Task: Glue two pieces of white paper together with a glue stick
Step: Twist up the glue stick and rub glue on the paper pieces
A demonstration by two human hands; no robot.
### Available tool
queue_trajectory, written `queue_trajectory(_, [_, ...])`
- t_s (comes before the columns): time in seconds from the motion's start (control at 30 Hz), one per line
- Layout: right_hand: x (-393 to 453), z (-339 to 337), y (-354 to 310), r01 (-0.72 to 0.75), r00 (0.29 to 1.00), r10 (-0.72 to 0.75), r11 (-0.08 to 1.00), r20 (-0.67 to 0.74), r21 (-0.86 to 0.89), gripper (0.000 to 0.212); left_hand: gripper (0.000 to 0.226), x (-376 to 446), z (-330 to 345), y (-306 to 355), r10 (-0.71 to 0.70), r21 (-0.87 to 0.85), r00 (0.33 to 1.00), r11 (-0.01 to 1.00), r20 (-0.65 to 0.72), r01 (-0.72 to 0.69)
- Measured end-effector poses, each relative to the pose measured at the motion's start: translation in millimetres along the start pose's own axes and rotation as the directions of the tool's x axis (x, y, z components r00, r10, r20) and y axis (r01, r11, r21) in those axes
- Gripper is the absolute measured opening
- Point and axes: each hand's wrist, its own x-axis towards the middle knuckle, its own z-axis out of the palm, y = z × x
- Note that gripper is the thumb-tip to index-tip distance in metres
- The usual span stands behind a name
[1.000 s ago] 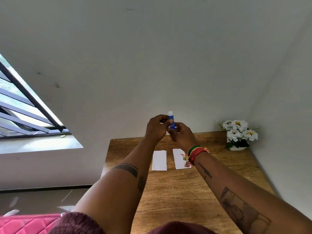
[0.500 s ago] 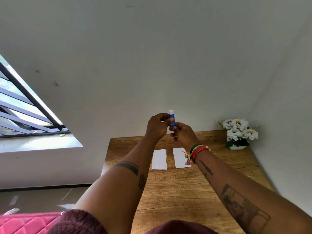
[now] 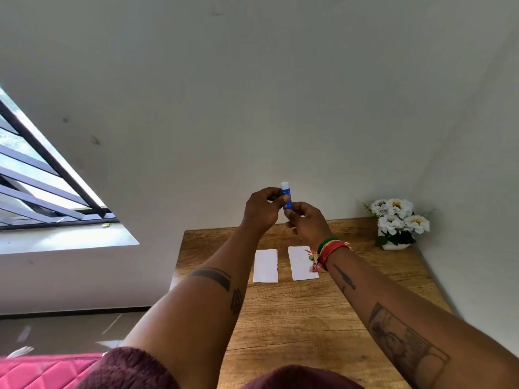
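Note:
A small blue glue stick [image 3: 286, 196] with a white top stands upright in the air above the far part of the wooden table [image 3: 303, 318]. My left hand [image 3: 262, 210] pinches its upper body between thumb and fingers. My right hand [image 3: 307, 223] grips its lower end from below. Two white paper pieces lie flat side by side on the table beneath the hands: the left paper [image 3: 265, 265] fully visible, the right paper [image 3: 300, 263] partly covered by my right wrist and its coloured bracelets.
A white pot of white flowers [image 3: 396, 223] stands at the table's far right corner against the wall. A barred window [image 3: 42, 189] is at the left. A pink quilted cushion [image 3: 42, 372] lies at the lower left beside the table.
Both hands have stayed on the glue stick and risen very slightly; my right fingers have shifted a little at its base. The papers have not moved.

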Motion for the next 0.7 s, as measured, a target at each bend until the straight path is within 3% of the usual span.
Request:
queue_trajectory(0.23, [-0.2, 1.1, 2.0, -0.015, 1.000, 0.014, 0.997, 0.014, 0.072, 0.041, 0.031, -0.8, -3.5, -1.2, -0.003, -0.002, 1.000, 1.000, 0.005, 0.003])
queue_trajectory(0.47, [7.6, 0.0, 5.0, -0.019, 0.999, 0.021, 0.998, -0.034, 0.063, 0.024, 0.032, -1.5, -1.8, 0.5, 0.011, 0.001, 1.000, 1.000, 0.014, -0.011])
queue_trajectory(0.7, [3.8, -0.3, 7.0, 0.001, 0.999, -0.003, 0.999, 0.048, 0.054, 0.036, 0.033, 0.7, -3.1, -1.8, -0.002, 0.000, 1.000, 1.000, 0.013, 0.002])
